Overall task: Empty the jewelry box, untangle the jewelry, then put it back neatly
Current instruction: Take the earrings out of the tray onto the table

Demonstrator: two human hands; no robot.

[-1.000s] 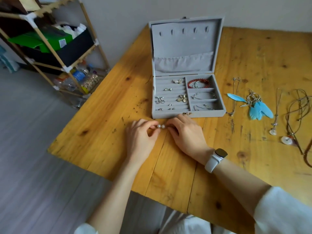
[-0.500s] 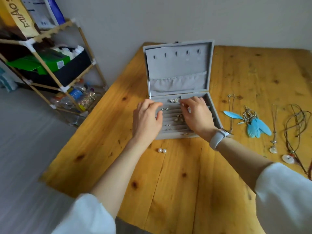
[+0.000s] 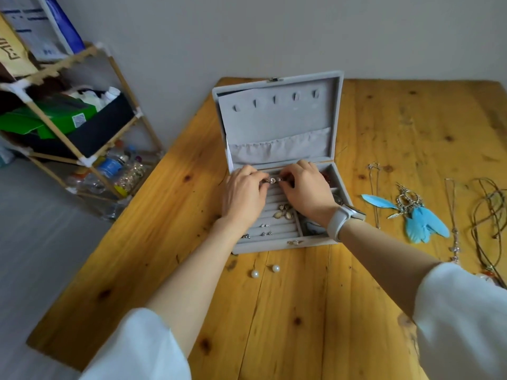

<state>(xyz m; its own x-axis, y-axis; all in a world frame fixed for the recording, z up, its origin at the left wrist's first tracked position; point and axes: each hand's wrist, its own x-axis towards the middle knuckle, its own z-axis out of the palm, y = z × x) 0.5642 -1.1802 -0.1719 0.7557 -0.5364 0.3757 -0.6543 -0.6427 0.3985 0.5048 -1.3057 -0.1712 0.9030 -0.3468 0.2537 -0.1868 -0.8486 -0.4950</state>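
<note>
Grey velvet jewelry box (image 3: pixel 279 127) looks half emptied: necklaces and two white pearl earrings (image 3: pixel 265 271) lie on the wooden bench (image 3: pixel 301 311), both hands (image 3: pixel 273 185) pinching another sparkly earring pair (image 3: pixel 272 180) from its slots

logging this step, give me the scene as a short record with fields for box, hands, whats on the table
box: grey jewelry box, lid open, small earrings in its ring rolls
left hand: over the box, pinching a small sparkly piece
right hand: over the box, pinching the same piece
in front of box: two pearl earrings on the table
right of box: blue feather earrings, necklaces laid out
</note>
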